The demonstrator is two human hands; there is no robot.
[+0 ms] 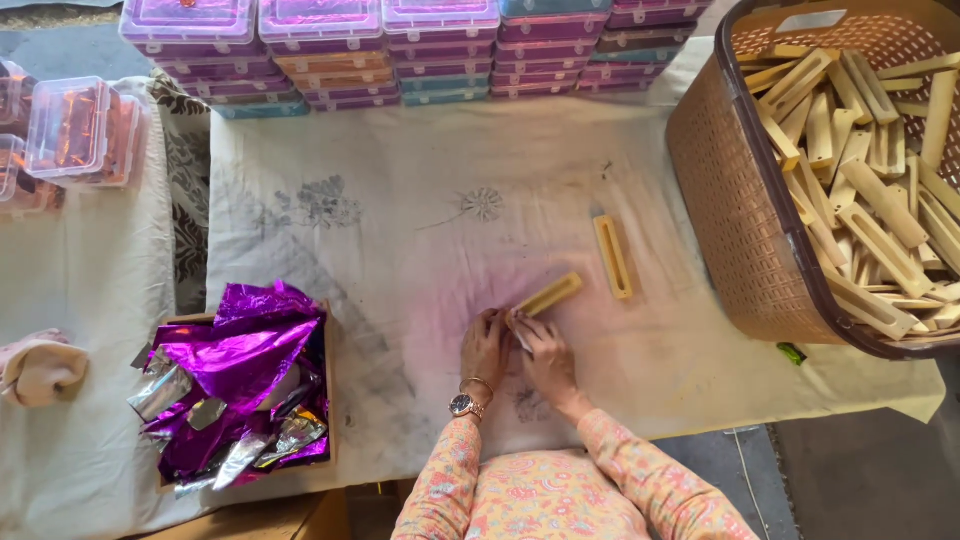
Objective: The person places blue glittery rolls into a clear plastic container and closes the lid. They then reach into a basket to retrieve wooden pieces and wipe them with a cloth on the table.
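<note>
Floral pink sleeves fill the bottom middle of the frame, closest to the lens, with a wristwatch and bangle on the left wrist

biggest thing otherwise is the pale cloth-covered table, smudged grey and pinkish where the work happens. Next is the brown woven plastic basket at upper right, heaped with pale yellow wooden pieces, long grooved sticks; my guess is it sits there so they're within easy reach. Along the top edge runs a row of stacked plastic boxes, flat with purple, teal and orange tints and clear lids. A couple more clear boxes sit at upper left, orange stuff inside

lower left there's a shallow cardboard tray overflowing with crumpled purple and silver foil. A peach cloth bundle lies at the far left edge

now the hands. Left hand and right hand are bunched together in the lower middle, both pinched tight on the near end of one wooden stick, which lies flat on the cloth angling up to the right. Looks like they're pressing something silvery onto that end, too small to be sure. A second stick lies apart just right of centre, groove up. Tiny green scrap sits under the basket's lower edge
</note>
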